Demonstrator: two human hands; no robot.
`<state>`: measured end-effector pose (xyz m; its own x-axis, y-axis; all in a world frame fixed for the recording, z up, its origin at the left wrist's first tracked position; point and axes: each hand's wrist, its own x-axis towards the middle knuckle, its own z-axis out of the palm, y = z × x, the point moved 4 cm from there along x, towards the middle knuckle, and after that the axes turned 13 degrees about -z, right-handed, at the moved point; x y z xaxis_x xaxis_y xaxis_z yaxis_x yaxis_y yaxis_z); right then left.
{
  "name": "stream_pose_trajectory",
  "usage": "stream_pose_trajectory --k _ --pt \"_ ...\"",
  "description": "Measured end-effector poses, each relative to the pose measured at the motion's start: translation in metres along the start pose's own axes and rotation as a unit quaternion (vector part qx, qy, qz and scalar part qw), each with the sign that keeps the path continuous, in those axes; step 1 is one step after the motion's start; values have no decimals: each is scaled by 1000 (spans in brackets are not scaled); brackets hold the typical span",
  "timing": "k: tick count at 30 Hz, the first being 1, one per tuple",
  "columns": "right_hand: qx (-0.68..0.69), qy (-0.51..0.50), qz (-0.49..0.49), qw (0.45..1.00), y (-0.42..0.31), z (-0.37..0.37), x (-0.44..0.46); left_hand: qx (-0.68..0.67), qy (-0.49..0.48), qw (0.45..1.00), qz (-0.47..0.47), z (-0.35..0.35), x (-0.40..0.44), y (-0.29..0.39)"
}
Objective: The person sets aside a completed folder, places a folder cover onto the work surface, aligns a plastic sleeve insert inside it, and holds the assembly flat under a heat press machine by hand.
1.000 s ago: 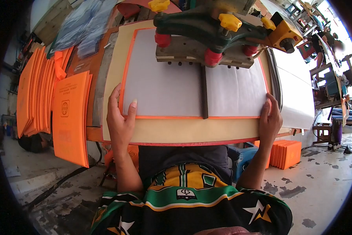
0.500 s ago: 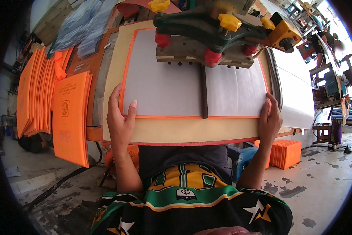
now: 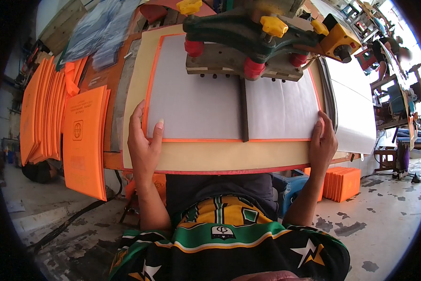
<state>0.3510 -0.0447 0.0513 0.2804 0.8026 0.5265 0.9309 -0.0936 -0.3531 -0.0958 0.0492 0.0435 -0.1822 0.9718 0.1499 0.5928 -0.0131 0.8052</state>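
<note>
An opened cover with grey-white inner sheets (image 3: 196, 107), an orange border and a dark spine strip lies flat on a cream board (image 3: 229, 157). My left hand (image 3: 145, 136) is at its left lower corner, thumb on the sheet and fingers spread along the orange edge. At the right lower corner my right hand (image 3: 324, 140) has its thumb and fingers closed on the cover's edge. The green press head (image 3: 248, 35), with yellow knobs and red fittings, hangs over the cover's upper part and hides some of it.
Orange folders (image 3: 46, 110) stand stacked at the left, with another orange pile (image 3: 85, 140) nearer. Clear plastic sheets (image 3: 100, 30) lie at the upper left. More orange folders (image 3: 341, 184) are low at the right, near a white sheet (image 3: 353, 107). A yellow control box (image 3: 341, 40) sits beside the press.
</note>
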Motion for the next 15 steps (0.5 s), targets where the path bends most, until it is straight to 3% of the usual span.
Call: stream_pose_trajectory --k 15 --pt "2 1 -2 1000 -1 -1 1 2 2 1000 11 0 0 -1"
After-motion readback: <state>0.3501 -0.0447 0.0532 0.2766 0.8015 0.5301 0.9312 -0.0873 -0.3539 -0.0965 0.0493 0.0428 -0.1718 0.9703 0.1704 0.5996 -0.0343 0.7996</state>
